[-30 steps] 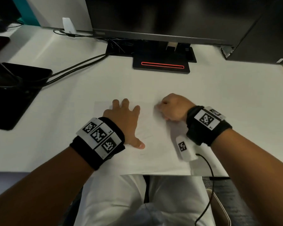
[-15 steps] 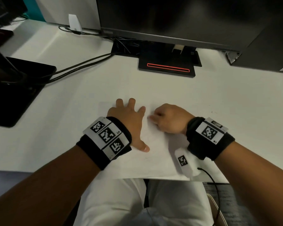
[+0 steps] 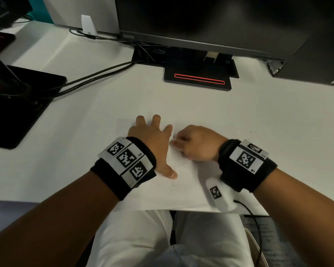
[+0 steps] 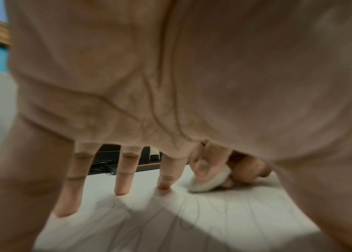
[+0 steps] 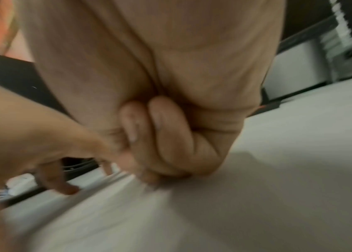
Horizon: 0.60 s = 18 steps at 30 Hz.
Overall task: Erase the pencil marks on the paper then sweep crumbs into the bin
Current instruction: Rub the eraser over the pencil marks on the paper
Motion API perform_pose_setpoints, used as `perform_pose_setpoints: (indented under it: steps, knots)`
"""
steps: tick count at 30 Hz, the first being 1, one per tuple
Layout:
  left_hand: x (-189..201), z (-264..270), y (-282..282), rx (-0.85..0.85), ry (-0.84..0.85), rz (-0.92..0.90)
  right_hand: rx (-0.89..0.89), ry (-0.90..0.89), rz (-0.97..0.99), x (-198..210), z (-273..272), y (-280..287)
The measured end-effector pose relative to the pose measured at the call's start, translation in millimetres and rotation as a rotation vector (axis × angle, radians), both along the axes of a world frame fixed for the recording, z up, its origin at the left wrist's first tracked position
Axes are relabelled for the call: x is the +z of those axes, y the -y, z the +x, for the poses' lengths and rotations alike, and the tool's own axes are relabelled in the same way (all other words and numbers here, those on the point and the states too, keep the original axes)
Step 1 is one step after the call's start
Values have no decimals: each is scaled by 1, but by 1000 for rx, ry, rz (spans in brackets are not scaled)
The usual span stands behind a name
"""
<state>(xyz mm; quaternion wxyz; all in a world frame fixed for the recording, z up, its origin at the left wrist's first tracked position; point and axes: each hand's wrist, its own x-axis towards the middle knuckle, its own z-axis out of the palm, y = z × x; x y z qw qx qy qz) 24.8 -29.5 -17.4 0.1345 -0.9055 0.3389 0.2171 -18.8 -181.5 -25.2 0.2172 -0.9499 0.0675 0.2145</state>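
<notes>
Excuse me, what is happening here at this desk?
A person is erasing pencil marks. The left hand lies flat with spread fingers on the paper, holding it still on the white desk. The right hand pinches a white eraser and presses it on the sheet. Faint lines remain, and no bin is in view.

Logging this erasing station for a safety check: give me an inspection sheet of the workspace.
Surface: white desk, bare around the sheet.
Job's things: paper flat at the near edge; white eraser touching it; bin: nothing seen.
Clutter: nothing seen.
Grippers: left hand spread flat on the paper; right hand pinches the eraser.
Cables: black cables far left.
Surroundings: monitor on its stand.
</notes>
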Motion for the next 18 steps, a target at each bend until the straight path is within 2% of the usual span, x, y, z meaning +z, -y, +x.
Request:
perform_pose_setpoints:
  steps: [5,8,10,13,18]
  knots:
    - [1,0,0,-2,3,13,-157,63,-15,9,8,12]
    - [0,0,-1,-11,6,5,-10,8,-4,2,-1,-4]
    - [0,0,-1,-10,12,8,-16,-18,27,3,-5,-4]
    - [1,0,0,-2,10,20,-124,33,23,8,-4,9]
    - [-1,0,0,-6,14,6,31,-41,-3,5,-17,-3]
